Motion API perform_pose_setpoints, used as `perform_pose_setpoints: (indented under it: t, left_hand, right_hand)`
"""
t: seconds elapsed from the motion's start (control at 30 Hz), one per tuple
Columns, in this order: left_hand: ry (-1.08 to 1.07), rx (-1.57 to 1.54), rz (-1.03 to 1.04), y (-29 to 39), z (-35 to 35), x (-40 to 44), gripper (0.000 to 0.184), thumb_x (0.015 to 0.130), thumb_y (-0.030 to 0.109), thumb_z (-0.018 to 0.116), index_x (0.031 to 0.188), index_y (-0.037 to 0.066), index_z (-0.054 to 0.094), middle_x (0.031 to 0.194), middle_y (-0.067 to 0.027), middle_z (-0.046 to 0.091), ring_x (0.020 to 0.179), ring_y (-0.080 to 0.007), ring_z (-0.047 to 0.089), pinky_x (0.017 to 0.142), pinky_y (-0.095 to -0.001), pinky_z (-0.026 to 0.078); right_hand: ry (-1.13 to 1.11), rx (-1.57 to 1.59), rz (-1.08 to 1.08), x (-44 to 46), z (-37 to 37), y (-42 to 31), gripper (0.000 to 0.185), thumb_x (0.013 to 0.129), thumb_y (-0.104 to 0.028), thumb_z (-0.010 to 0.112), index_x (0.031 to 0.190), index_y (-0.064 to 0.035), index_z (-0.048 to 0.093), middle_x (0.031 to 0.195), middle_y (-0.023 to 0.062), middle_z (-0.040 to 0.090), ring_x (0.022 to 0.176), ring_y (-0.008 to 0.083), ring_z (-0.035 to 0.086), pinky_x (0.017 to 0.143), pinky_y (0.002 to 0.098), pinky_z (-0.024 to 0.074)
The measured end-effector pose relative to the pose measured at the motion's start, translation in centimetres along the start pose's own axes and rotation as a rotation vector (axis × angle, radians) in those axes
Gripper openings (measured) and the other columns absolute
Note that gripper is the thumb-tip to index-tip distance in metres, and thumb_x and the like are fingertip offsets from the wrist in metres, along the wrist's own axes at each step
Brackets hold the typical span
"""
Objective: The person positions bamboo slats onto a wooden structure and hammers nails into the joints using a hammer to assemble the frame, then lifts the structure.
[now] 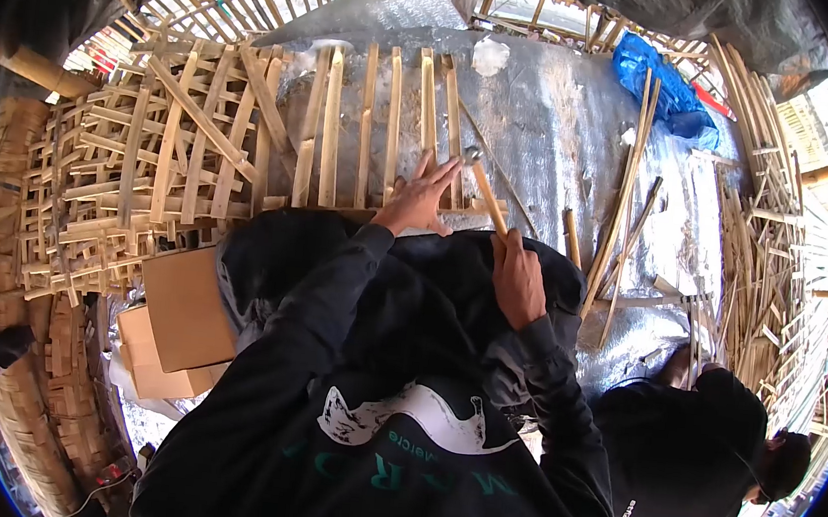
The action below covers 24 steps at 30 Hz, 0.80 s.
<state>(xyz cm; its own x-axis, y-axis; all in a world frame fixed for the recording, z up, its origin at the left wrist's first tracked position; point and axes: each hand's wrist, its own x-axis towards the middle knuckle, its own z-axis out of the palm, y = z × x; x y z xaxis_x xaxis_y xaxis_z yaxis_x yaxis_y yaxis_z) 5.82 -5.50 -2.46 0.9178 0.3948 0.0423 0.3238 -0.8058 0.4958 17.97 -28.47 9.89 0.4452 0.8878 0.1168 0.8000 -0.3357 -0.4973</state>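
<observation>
My right hand [519, 281] is wrapped round the wooden handle of a hammer [488, 198], whose metal head [472, 153] lies by the fingertips of my other hand. With its fingers partly spread, my left hand [422, 196] rests over the lower part of the upright bamboo strips [394, 127]. Whether a small item sits between its fingertips is too small to tell. The strips stand side by side, crossing a horizontal bamboo piece [484, 208] near my lap.
Woven bamboo panels [94, 168] are stacked at the left, above cardboard boxes [188, 309]. Loose sticks [629, 195] and a blue plastic bag [664, 93] lie at the right. Another person [679, 454] in black crouches at the lower right, beside bundled strips [766, 282].
</observation>
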Motion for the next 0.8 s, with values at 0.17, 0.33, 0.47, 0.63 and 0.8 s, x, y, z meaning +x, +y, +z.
perform_pose_setpoints:
  t: [0.17,0.33,0.47,0.63,0.8]
  left_hand:
    - [-0.050,0.030,-0.062,0.7,-0.9,0.1,0.140,0.053,0.050,0.095,0.166,0.014,0.022,0.173,0.0007,0.020,0.157,-0.0495,0.007,0.105,-0.0739,0.044]
    - [-0.049,0.018,-0.059,0.4,-0.5,0.1,0.139,0.053,0.049,0.095,0.166,0.016,0.022,0.174,0.0014,0.019,0.158,-0.0476,0.006,0.100,-0.0771,0.044]
    - [-0.088,0.004,-0.099,1.2,-1.6,0.1,0.137,0.053,0.049,0.095,0.165,0.017,0.026,0.174,0.0021,0.019,0.158,-0.0462,0.006,0.098,-0.0772,0.045]
    - [-0.005,-0.039,-0.013,-1.8,1.9,0.6,0.138,0.053,0.050,0.095,0.166,0.017,0.023,0.174,0.0026,0.019,0.158,-0.0458,0.009,0.095,-0.0756,0.046]
    - [-0.087,0.043,-0.114,0.8,-0.6,0.0,0.138,0.054,0.051,0.094,0.167,0.018,0.021,0.174,0.0053,0.017,0.158,-0.0462,0.009,0.094,-0.0785,0.045]
  right_hand:
    - [-0.036,-0.022,0.087,-1.1,1.4,1.2,0.027,0.106,-0.028,0.059,0.101,-0.0026,0.050,0.064,0.0254,0.060,0.064,0.0470,0.064,0.056,0.0578,0.0496]
    - [-0.030,-0.024,-0.030,-0.2,-0.7,0.2,0.028,0.106,-0.030,0.058,0.101,-0.0036,0.049,0.067,0.0268,0.062,0.063,0.0489,0.064,0.056,0.0590,0.0509]
    - [0.084,0.130,0.093,-0.6,0.9,-0.2,0.029,0.107,-0.032,0.057,0.101,-0.0046,0.049,0.067,0.0258,0.062,0.068,0.0492,0.065,0.058,0.0596,0.0518]
    - [-0.079,-0.060,-0.014,-1.7,1.8,1.8,0.026,0.107,-0.026,0.057,0.100,-0.0025,0.048,0.073,0.0280,0.065,0.064,0.0490,0.064,0.058,0.0601,0.0498]
    - [0.059,0.123,0.014,0.0,0.8,-0.5,0.027,0.106,-0.026,0.057,0.099,-0.0024,0.048,0.076,0.0290,0.064,0.070,0.0492,0.065,0.060,0.0613,0.0499]
